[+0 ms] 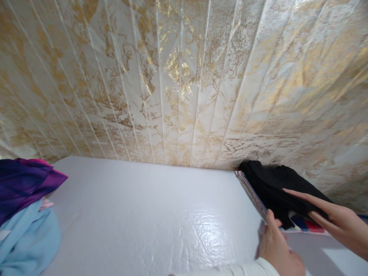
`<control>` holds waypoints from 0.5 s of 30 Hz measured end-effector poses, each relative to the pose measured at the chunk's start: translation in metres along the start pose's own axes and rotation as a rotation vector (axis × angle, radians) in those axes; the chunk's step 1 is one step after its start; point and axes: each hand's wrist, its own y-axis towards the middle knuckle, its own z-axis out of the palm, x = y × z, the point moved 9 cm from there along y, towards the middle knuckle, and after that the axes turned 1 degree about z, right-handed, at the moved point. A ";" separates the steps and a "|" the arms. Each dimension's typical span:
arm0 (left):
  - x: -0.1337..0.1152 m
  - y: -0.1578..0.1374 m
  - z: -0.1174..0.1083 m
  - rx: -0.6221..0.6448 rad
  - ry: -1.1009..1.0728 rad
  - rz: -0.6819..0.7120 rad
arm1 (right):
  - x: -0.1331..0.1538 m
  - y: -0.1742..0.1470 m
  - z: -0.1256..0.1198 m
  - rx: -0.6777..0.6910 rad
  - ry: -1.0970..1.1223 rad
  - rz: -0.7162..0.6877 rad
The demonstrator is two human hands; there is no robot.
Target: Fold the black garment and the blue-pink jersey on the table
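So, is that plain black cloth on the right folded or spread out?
Folded: the plain black cloth lies as a compact, layered bundle, with fold lines along its left side.

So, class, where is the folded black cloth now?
The folded black cloth lies at the head view's lower right, atop a multicoloured stack, touched by the right hand.

Right hand [336, 220] on black cloth [276, 188]; left hand [277, 243] at its corner.
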 end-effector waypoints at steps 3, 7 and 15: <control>-0.001 0.001 -0.002 -0.031 -0.011 0.040 | 0.009 -0.005 0.016 0.041 -0.057 -0.048; 0.000 0.006 -0.005 -0.080 0.005 0.044 | 0.002 -0.012 0.021 -0.019 -0.069 0.005; -0.008 0.016 -0.008 -0.062 0.011 0.224 | -0.016 -0.029 0.024 -0.071 -0.142 -0.004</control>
